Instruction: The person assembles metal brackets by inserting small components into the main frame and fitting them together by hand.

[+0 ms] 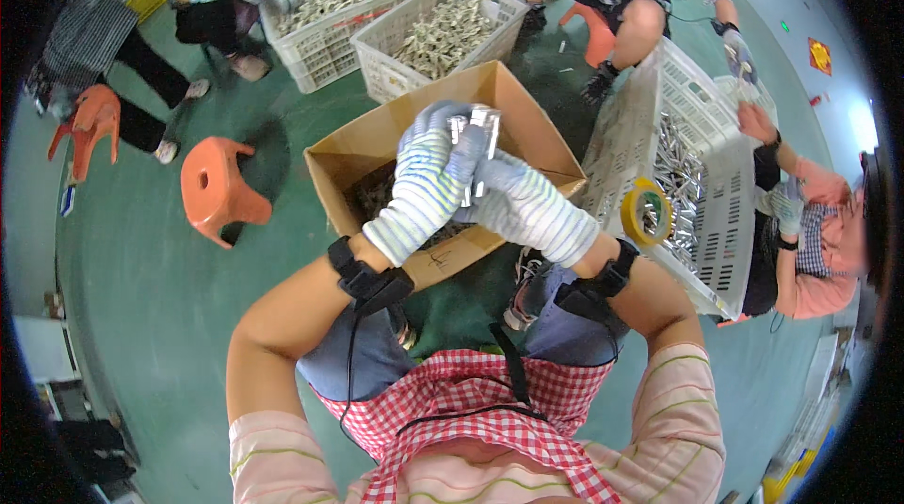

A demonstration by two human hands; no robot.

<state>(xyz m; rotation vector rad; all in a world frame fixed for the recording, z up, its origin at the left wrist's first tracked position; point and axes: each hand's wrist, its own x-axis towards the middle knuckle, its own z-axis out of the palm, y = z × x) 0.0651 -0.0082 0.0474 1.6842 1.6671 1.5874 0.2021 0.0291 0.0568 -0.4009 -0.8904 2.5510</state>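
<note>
My left hand (422,174) and my right hand (532,207) meet in front of me, both in white knitted gloves with coloured stripes and grey palms. Between them they grip several shiny metal pieces (485,120), short and narrow; their exact kind is hard to make out. Fingers of both hands are curled around the pieces, and the gloves hide part of them. Directly beneath stands an open cardboard box (539,118) with small dark contents (375,188) at its bottom, mostly covered by my hands and wrists.
At right, a tilted white crate (725,231) holds silvery metal parts; a yellow tape roll (647,212) hangs at its near side. Beyond the box stand two white crates (377,71) (306,66) full of metal parts. Orange stools (221,184) stand left. Several co-workers sit around.
</note>
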